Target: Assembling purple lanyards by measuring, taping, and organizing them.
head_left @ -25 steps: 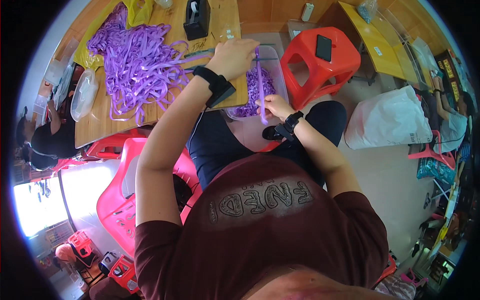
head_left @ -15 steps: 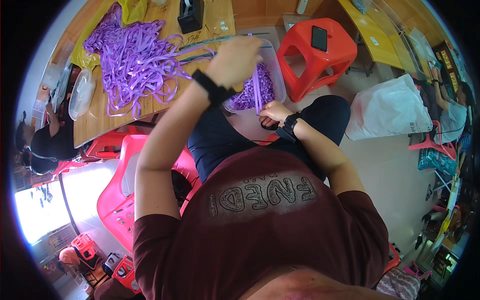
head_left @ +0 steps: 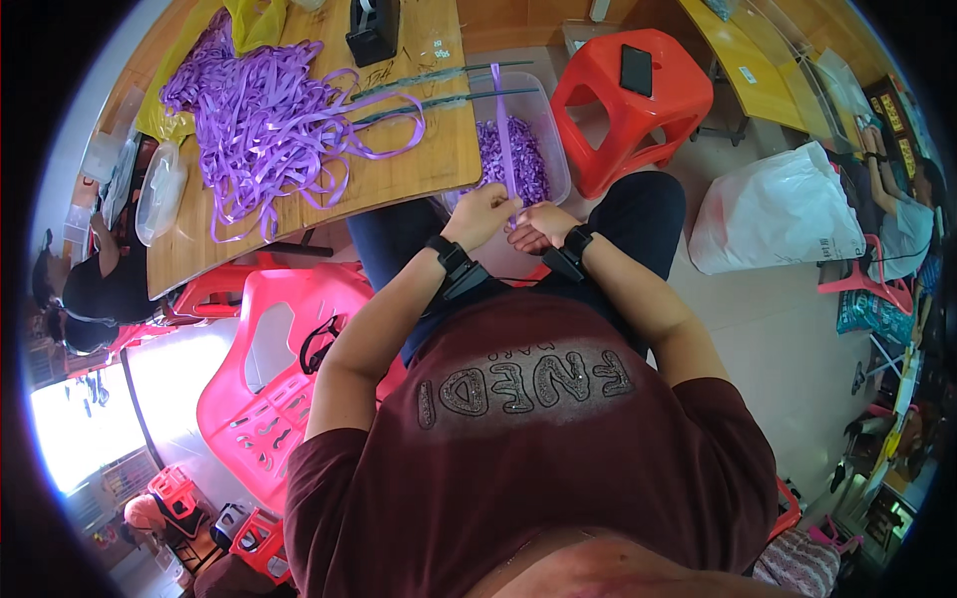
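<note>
A purple ribbon (head_left: pixel 505 140) runs straight from a thin dark rod at the table's edge down toward me, doubled over the rod's end. My left hand (head_left: pixel 480 216) is closed at the ribbon's near end, fingers pinched. Right beside it, my right hand (head_left: pixel 541 226) is also closed on that end, with its fingers curled under. The two hands nearly touch, and the exact grip is partly hidden. Beneath the ribbon stands a clear plastic box (head_left: pixel 561 149) with many short purple ribbon pieces (head_left: pixel 528 164) inside.
A large heap of purple ribbon (head_left: pixel 264 130) lies on the wooden table (head_left: pixel 429 164), by a black tape dispenser (head_left: pixel 374 30). Two taped rods (head_left: pixel 469 99) jut past the table edge. A red stool (head_left: pixel 623 120) holds a phone (head_left: pixel 636 72); a white sack (head_left: pixel 773 214) stands right.
My left hand has come down from above the rods to the ribbon's near end, beside my right hand. My right hand has stayed almost in place.
</note>
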A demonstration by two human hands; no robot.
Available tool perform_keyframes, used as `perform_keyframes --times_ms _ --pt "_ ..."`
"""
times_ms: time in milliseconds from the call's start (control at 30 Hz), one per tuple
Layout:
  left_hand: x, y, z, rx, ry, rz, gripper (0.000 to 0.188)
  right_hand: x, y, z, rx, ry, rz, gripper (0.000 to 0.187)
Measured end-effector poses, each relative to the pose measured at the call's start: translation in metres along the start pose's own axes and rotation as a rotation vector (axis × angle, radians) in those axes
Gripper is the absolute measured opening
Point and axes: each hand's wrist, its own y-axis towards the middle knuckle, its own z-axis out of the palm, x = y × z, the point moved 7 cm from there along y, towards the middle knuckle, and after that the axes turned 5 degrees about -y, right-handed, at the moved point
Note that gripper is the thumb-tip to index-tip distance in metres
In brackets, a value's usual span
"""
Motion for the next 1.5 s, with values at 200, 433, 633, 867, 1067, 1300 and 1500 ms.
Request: perform_keyframes --times_ms 200,433,633,867,1067,1300,1500 --pt "-0.028 -0.047 -0.009 0.119 0.217 0.072 0.028 0.047 -0.016 0.011 -0.173 -0.032 -0.071 0.026" --pt "-0.021 -0.038 -0.022 -0.007 -0.115 0.200 0.026 0.026 -0.009 0.021 -0.033 -0.630 -0.096 0.013" --pt "0.007 -0.022 0.000 0.242 0.184 -0.079 0.031 0.021 -0.015 0.019 -0.013 -0.411 -0.013 0.018" --pt "0.006 -0.013 0.002 0.132 0.070 -0.089 0.029 0.040 -0.039 0.019 0.012 -0.570 -0.059 0.018" --pt "-0.012 -0.030 -0.004 0.074 0.066 0.028 0.030 0.124 -0.082 0.030 -0.132 -0.258 -0.585 0.022" --pt "-0.030 -0.037 -0.001 0.093 0.070 0.063 0.026 0.184 -0.086 0.059 -0.268 -0.410 -0.768 0.027" --pt "-0.045 -0.043 -0.001 0.150 0.004 0.075 0.028 0.219 -0.074 0.055 -0.243 -0.286 -0.910 0.032"
